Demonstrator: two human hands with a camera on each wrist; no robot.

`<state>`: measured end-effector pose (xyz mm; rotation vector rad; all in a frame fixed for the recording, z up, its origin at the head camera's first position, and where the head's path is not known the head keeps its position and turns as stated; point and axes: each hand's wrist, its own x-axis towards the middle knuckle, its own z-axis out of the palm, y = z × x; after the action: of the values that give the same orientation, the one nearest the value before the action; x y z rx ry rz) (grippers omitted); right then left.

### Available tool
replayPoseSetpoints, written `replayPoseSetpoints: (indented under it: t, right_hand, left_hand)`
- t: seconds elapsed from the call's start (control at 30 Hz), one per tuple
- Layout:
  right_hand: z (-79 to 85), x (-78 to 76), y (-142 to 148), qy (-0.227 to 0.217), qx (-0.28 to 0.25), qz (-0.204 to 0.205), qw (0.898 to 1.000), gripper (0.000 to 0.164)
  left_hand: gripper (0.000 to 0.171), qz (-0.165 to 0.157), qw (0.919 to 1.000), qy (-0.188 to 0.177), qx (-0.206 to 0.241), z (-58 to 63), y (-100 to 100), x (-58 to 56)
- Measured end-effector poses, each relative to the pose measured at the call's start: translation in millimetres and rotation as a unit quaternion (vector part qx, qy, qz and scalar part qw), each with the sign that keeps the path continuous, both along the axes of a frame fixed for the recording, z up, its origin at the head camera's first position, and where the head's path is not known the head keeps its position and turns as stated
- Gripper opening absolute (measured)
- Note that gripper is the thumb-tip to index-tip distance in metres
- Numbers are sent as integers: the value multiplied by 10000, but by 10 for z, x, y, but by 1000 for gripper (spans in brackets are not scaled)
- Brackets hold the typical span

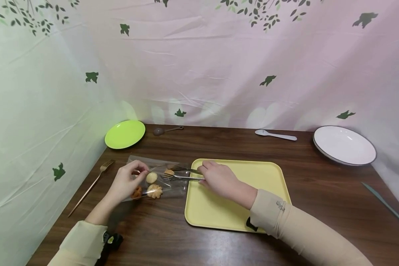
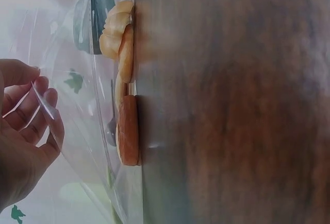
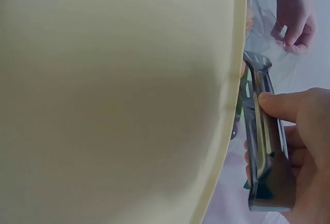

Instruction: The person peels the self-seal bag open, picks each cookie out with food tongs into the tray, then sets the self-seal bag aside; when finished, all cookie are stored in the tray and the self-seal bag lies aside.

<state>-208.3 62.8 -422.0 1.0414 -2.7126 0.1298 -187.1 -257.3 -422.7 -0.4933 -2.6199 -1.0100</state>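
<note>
My left hand (image 1: 128, 181) pinches the upper film of a clear plastic bag (image 1: 176, 190) between thumb and fingertips; the lifted film (image 2: 49, 105) shows in the left wrist view. Inside the bag lie a pale round pastry (image 1: 151, 177), a flower-shaped pastry (image 1: 154, 191) and a darker brown one (image 1: 137, 192). My right hand (image 1: 219, 179) grips metal tongs (image 3: 265, 141) above the left part of a yellow tray (image 1: 239, 214). The tongs' tips reach into the bag, by a small golden pastry (image 1: 169, 172). Whether they touch it, I cannot tell.
A green plate (image 1: 124, 135) and a grey spoon (image 1: 159, 131) stand back left, with a copper fork (image 1: 94, 183) at left. A white spreader (image 1: 276, 135) lies at the back. To the right are a white dish (image 1: 344, 145) and a green-grey utensil (image 1: 385, 205).
</note>
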Motion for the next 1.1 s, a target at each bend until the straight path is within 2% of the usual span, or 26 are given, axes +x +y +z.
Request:
replayPoseSetpoints:
  t: [0.47, 0.8, 1.1]
  right_hand:
    - [-61, -37, 67, 75, -274, 324, 9991, 31]
    - [14, 19, 178, -36, -331, 201, 9992, 32]
    - [65, 127, 460, 79, -496, 110, 9987, 33]
  left_hand:
    - [10, -37, 10000, 36, -12, -26, -8, -13]
    - [8, -97, 9999, 38, 12, -28, -7, -25]
    - [8, -104, 9999, -11, -5, -28, -12, -36]
